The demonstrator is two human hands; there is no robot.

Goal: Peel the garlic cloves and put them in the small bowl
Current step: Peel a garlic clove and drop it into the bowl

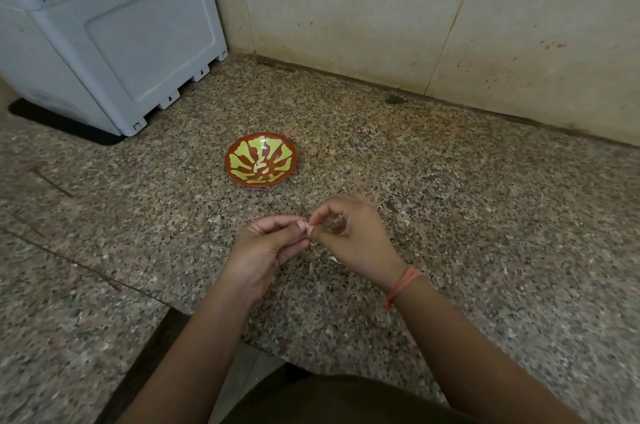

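Garlic clove (306,227) sits between my two grips, over the counter (467,216) and straight in front of me. My left grip (266,245) pinches it with the thumb and the curled fingers, and only a small pale end of it shows. My right grip (353,233) meets it from the other side. Its thumb and first finger press on that same end, and the other fingers are curled. Whether the skin is on or off there, I cannot tell.

The small bowl (231,170), red with a yellow-green pattern, stands on the counter beyond my grips, apart from them and a little to the left. One pale peeled clove (258,166) lies at its bottom. A white scrap of skin (334,259) lies on the counter beside my right wrist, near the orange thread (403,285) tied there.
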